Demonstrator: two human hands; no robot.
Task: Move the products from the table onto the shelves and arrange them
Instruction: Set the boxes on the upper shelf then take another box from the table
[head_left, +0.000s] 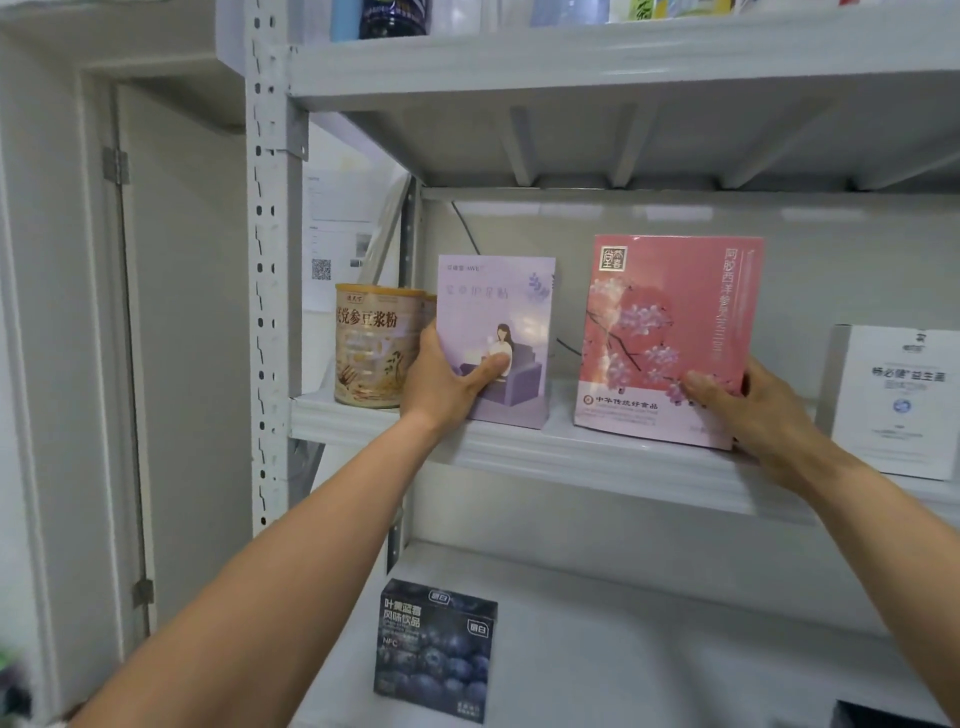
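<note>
A lilac box (498, 312) with a seated figure printed on it stands upright on the middle shelf (623, 462). My left hand (447, 379) grips its lower left edge, thumb across the front. To its right a larger pink box (670, 332) with blossom print stands upright near the shelf's front edge. My right hand (748, 405) holds its lower right corner, thumb on the front and fingers behind. A gap separates the two boxes.
A gold tin (371, 343) stands left of the lilac box, another tin half hidden behind it. A white box (898, 400) stands at the shelf's right. A dark blueberry box (436, 649) sits on the lower shelf. Bottles line the top shelf. A white upright post (267, 260) bounds the left.
</note>
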